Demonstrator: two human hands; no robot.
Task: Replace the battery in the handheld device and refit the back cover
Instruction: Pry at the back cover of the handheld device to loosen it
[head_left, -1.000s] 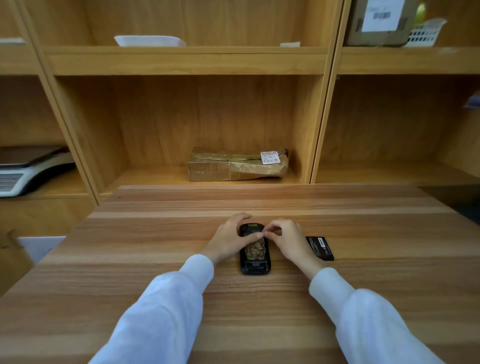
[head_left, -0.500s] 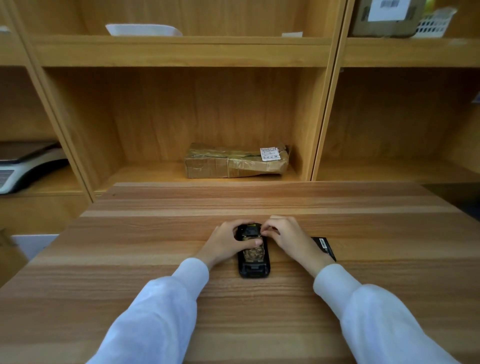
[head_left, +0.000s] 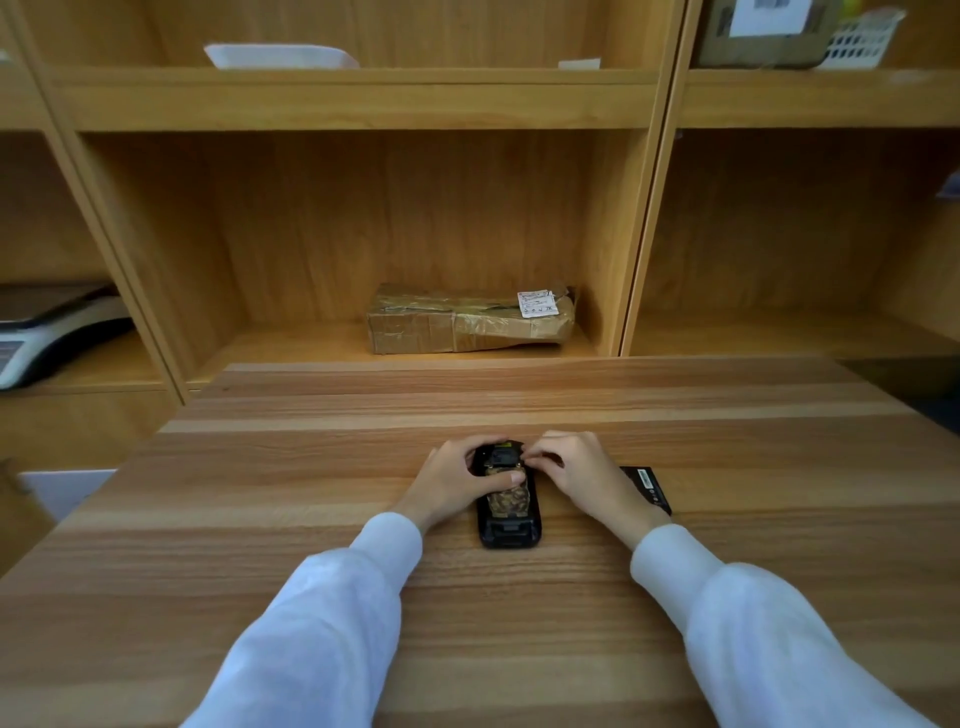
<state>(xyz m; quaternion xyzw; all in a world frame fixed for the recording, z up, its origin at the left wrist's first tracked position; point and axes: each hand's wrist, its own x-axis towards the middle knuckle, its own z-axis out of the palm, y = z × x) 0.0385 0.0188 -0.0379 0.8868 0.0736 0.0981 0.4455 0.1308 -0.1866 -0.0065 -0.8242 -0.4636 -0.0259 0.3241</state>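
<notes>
A black handheld device (head_left: 509, 514) lies back-up on the wooden table (head_left: 311, 493), its patterned back panel showing in the middle. My left hand (head_left: 457, 480) wraps the device's left side, thumb laid across the panel. My right hand (head_left: 576, 473) rests at the device's upper right, fingertips pinched at its top end; what they pinch is hidden. A flat black battery (head_left: 647, 488) with a small label lies on the table just right of my right hand, partly covered by my wrist.
Wooden shelving stands behind the table. A taped brown parcel (head_left: 467, 319) lies in the middle cubby. A weighing scale (head_left: 52, 332) sits in the left cubby. Up top are a white tray (head_left: 280, 56), a cardboard box (head_left: 763, 31) and a white basket (head_left: 862, 36).
Both hands have closed in over the device's top end, and my left thumb has slid onto the back panel. The view has tilted slightly downward.
</notes>
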